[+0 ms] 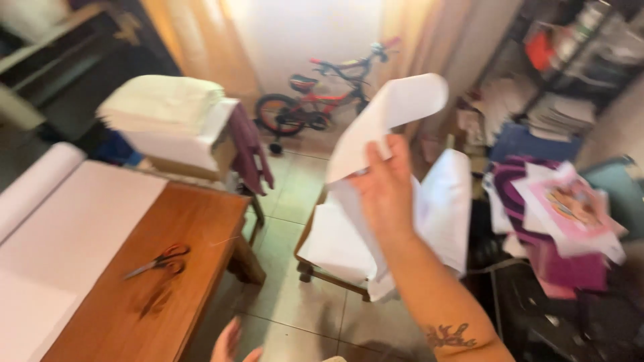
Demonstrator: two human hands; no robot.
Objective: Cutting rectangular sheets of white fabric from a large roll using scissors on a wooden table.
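**Right hand lifts a white sheet above the chair**

The right hand (386, 191) is raised in the middle of the view, back toward the camera, its fingers closed on a white sheet (389, 117) that curls upward and to the right above the knuckles. A tattoo shows on the forearm below it. The left hand (231, 343) only peeks in at the bottom edge, fingers loose and apart, holding nothing that can be seen; most of it is cut off by the frame.

Just behind the right hand stands a low chair (322, 268) draped and piled with more white sheets. To the left is a wooden desk (194, 228); a pair of scissors (159, 260) with reddish handles lies on its bare wood, and a wide white sheet roll (74, 221) covers its left part. Beyond the desk sits a stack of pale folded material (164, 100). A red child's bicycle (322, 94) stands by the curtains at the back. To the right lie pink and purple printed pieces (570, 208) below cluttered shelves (577, 53).
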